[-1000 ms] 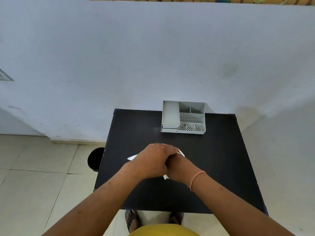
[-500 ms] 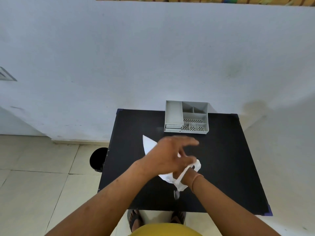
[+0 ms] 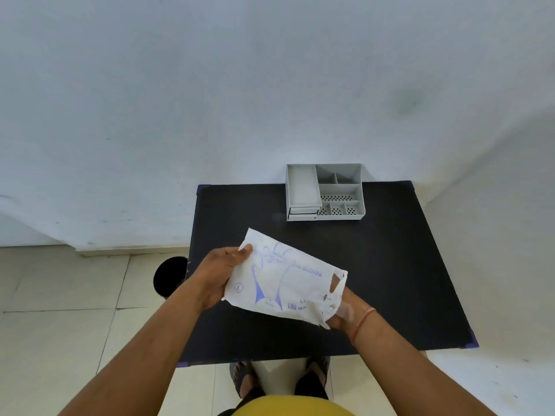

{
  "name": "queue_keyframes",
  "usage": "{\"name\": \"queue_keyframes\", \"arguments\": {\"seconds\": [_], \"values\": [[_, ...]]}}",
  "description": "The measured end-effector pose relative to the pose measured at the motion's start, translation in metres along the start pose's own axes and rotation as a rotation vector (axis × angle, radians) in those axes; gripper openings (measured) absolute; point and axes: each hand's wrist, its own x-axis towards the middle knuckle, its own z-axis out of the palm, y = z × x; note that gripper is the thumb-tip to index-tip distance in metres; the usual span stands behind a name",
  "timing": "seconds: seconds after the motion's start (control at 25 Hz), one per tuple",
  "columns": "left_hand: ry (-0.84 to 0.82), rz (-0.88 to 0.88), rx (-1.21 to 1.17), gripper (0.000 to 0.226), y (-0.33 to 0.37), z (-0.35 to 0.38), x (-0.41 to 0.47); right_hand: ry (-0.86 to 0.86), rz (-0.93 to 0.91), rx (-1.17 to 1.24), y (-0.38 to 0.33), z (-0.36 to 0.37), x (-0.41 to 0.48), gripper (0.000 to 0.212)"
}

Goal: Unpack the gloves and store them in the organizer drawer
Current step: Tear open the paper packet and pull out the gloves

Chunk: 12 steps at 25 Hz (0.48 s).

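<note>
A white glove packet (image 3: 282, 283) with blue print is held above the near middle of the black table (image 3: 405, 265). My left hand (image 3: 220, 274) grips its left end, thumb on top. My right hand (image 3: 342, 318) is mostly hidden under the packet's torn right end and grips it there. No loose gloves show. The grey organizer (image 3: 326, 192) stands at the table's far edge; its small drawers (image 3: 302, 214) at the front left look pushed in.
A white wall rises right behind the table. A round black bin (image 3: 168, 276) stands on the tiled floor left of the table. My sandalled feet (image 3: 279, 379) show below the near edge.
Both hands were clasped together low over the table. They have since parted and lifted, spreading the packet out flat between them with its printed side up.
</note>
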Motion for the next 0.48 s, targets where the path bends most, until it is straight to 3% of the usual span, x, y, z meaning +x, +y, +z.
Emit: {"name": "queue_keyframes", "arguments": {"seconds": [0.12, 0.2, 0.36, 0.48], "values": [[0.034, 0.031, -0.036, 0.038, -0.007, -0.020, 0.013, -0.152, -0.091, 0.024, 0.005, 0.003, 0.001, 0.032], [0.092, 0.031, -0.056, 0.035, -0.014, -0.037, 0.024, -0.158, -0.176, -0.053, 0.010, -0.008, -0.001, 0.037], [0.084, -0.060, -0.082, 0.038, -0.040, -0.074, 0.050, 0.002, -0.226, -0.088, 0.025, -0.034, 0.001, 0.037], [0.208, -0.081, -0.089, 0.035, -0.067, -0.088, 0.073, 0.090, -0.206, -0.001, 0.035, -0.048, -0.002, 0.039]]}}
